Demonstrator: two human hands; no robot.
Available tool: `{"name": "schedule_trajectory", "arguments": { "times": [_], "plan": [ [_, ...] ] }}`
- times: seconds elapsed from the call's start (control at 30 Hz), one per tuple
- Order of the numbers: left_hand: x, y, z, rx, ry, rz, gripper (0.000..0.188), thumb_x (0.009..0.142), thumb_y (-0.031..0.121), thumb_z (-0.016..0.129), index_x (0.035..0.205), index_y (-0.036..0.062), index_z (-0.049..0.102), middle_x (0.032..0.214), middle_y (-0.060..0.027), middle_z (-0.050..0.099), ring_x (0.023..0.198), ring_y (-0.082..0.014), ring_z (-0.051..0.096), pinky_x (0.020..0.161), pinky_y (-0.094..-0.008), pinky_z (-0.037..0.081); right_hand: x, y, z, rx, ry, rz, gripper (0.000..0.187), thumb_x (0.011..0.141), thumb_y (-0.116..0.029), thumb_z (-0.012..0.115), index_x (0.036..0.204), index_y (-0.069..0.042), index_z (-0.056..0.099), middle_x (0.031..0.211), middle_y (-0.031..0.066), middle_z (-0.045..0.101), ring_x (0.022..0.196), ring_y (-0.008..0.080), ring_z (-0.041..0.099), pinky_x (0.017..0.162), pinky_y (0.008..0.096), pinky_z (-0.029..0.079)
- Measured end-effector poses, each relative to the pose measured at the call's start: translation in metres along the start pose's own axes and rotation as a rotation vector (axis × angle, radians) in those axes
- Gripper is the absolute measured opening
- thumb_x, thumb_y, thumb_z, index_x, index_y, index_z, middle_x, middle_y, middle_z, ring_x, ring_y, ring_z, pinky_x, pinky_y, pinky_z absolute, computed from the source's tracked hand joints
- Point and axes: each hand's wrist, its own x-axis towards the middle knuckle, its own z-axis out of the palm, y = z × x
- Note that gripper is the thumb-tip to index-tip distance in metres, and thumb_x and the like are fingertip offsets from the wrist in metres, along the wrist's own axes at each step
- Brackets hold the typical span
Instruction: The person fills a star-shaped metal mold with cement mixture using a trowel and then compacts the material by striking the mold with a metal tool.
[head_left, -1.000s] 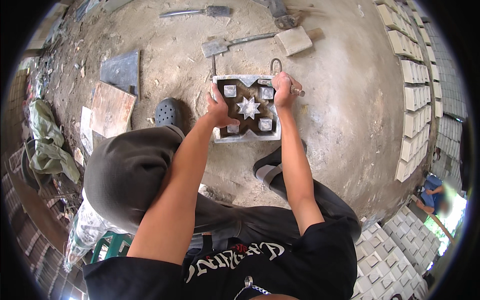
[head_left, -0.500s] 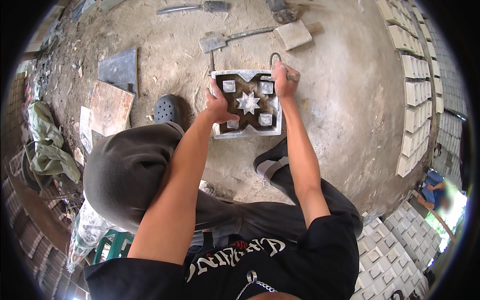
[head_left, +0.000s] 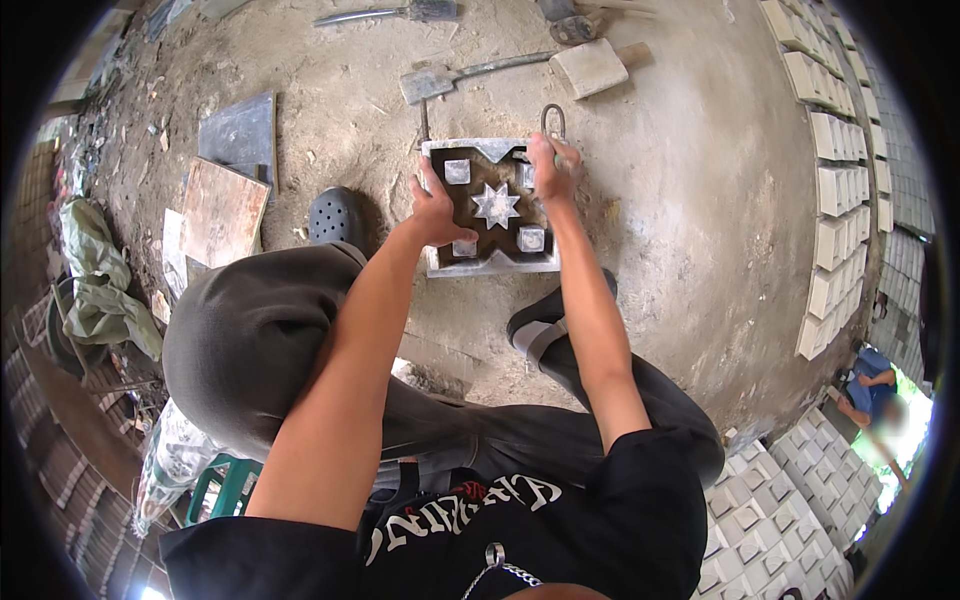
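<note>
A square grey metal mould point(head_left: 492, 264) lies on the ground between my feet. Inside it are a raised eight-pointed star point(head_left: 496, 205) and small square blocks near the corners. My left hand point(head_left: 436, 215) grips the mould's left wall, fingers along the outside and thumb over the lower-left block. At the upper-right corner, my right hand point(head_left: 554, 168) is closed and slightly blurred; it covers part of the block there. Whatever it holds is hidden. Just beyond it stands a bent metal loop handle point(head_left: 553, 112); a thin metal rod point(head_left: 424, 118) rises at the other far corner.
Past the mould lie a long-handled metal tool point(head_left: 505, 67), a pale wooden mallet point(head_left: 588, 70) and a trowel-like tool point(head_left: 390, 14). Flat boards point(head_left: 222, 212) rest at left. Rows of pale blocks point(head_left: 838, 190) line the right, with a person point(head_left: 868, 385) beyond them.
My right hand has shifted left and slightly inward over the mould's upper-right corner, covering more of the block. My left hand keeps its place.
</note>
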Motion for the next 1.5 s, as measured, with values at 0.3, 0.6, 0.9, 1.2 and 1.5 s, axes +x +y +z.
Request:
{"name": "schedule_trajectory", "arguments": {
  "times": [0.3, 0.6, 0.9, 1.2, 1.5],
  "plan": [
    [-0.001, 0.015, -0.01, -0.028, -0.063, -0.041, 0.159, 0.055, 0.052, 0.087, 0.126, -0.0105, -0.041, 0.141, -0.0446, -0.018, 0.136, -0.0581, -0.003, 0.115, -0.0477, 0.017, 0.009, 0.004, -0.007, 0.131, -0.062, 0.206, 0.036, 0.09, -0.016, 0.047, 0.057, -0.008, 0.033, 0.055, -0.0033, 0.034, 0.051, 0.0069, 0.03, 0.047, 0.0274, 0.023],
    [0.004, 0.002, -0.006, 0.04, -0.048, -0.067, 0.158, 0.056, 0.055, 0.086, 0.128, -0.0137, -0.037, 0.143, -0.0421, -0.018, 0.136, -0.0585, -0.001, 0.115, -0.0476, 0.016, 0.006, -0.066, -0.001, 0.456, -0.083, -0.164, 0.051, 0.092, -0.035, 0.055, 0.055, -0.007, 0.036, 0.051, -0.0015, 0.036, 0.046, 0.0079, 0.033, 0.044, 0.0269, 0.021],
    [-0.002, 0.007, -0.01, -0.03, -0.064, -0.092, 0.158, 0.054, 0.053, 0.087, 0.13, -0.0112, -0.036, 0.143, -0.042, -0.019, 0.136, -0.0579, -0.001, 0.115, -0.0473, 0.018, -0.012, -0.041, 0.004, 0.342, -0.132, -0.076, 0.051, 0.094, -0.033, 0.052, 0.055, -0.004, 0.033, 0.053, -0.0022, 0.034, 0.048, 0.0085, 0.03, 0.044, 0.0288, 0.021],
    [-0.003, 0.011, -0.014, -0.058, -0.051, -0.102, 0.158, 0.054, 0.048, 0.089, 0.131, -0.0076, -0.037, 0.141, -0.0459, -0.015, 0.135, -0.0588, 0.006, 0.114, -0.0466, 0.023, -0.009, -0.025, 0.011, 0.252, -0.155, 0.052, 0.037, 0.088, -0.014, 0.044, 0.054, -0.002, 0.034, 0.05, -0.0015, 0.034, 0.045, 0.0085, 0.031, 0.043, 0.0287, 0.023],
    [-0.009, 0.013, -0.011, -0.087, 0.05, -0.103, 0.155, 0.056, 0.04, 0.09, 0.136, 0.0058, -0.037, 0.143, -0.0445, -0.007, 0.127, -0.0568, 0.033, 0.107, -0.0478, 0.034, 0.004, -0.021, 0.013, 0.262, -0.17, 0.181, 0.039, 0.091, -0.016, 0.045, 0.054, -0.003, 0.037, 0.051, -0.0009, 0.038, 0.047, 0.008, 0.034, 0.045, 0.0291, 0.027]
  ]
}}
